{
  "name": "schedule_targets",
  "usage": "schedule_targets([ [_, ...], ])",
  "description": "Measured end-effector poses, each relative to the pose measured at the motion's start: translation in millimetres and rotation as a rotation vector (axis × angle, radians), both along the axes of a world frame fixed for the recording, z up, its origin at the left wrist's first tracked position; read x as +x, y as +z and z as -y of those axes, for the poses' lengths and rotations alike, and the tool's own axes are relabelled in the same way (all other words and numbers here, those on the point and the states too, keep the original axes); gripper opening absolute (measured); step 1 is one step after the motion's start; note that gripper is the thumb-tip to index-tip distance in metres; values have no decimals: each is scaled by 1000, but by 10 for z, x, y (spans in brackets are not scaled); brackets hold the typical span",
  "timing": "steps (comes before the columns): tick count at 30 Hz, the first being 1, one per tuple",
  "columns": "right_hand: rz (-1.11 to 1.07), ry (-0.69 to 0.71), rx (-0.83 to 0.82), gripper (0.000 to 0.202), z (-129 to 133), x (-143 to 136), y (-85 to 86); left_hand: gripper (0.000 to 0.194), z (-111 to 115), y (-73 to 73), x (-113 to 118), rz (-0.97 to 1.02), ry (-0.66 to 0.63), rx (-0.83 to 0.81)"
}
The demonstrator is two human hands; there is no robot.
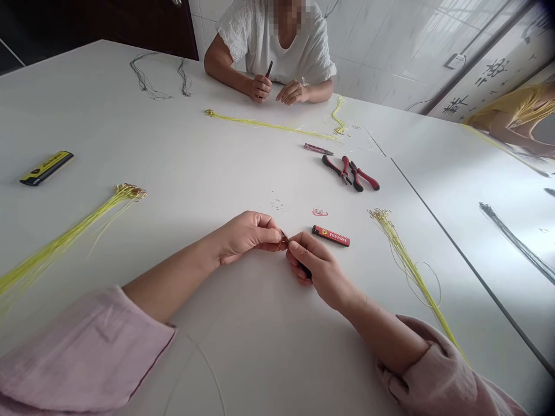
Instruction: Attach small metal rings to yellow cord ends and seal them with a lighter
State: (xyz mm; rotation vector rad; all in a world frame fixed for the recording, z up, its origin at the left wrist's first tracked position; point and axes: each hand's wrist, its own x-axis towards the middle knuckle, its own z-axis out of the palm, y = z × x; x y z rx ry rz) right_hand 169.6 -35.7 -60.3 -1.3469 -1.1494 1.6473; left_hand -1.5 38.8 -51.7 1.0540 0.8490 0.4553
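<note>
My left hand (pixel 254 234) is closed in a pinch at the middle of the table. A thin reddish strand (pixel 278 247) shows at its fingertips, and what else they hold is too small to make out. Close beside it, my right hand (pixel 314 260) is wrapped around a slim tool with a black handle (pixel 305 269). The tool's dark metal tip (pixel 284 236) points at the left fingertips. A red lighter (pixel 330 236) lies just beyond my right hand. Below my hands a pale thin line (pixel 210 364) curves over the table.
Bundles of yellow cord lie left (pixel 104 202) and right (pixel 403 254). Red-and-black pliers (pixel 364 176), a pinkish slim tool (pixel 318 149) and a yellow lighter (pixel 47 168) rest on the white table (pixel 173 150). A co-worker (pixel 281 58) sits opposite, holding a tool; another person's arm is far right.
</note>
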Motion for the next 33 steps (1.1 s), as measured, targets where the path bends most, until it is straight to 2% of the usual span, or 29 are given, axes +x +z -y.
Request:
schedule_targets([
  [33, 20, 28, -5, 30, -4, 30, 22, 13, -25, -17, -22, 17, -53, -24],
])
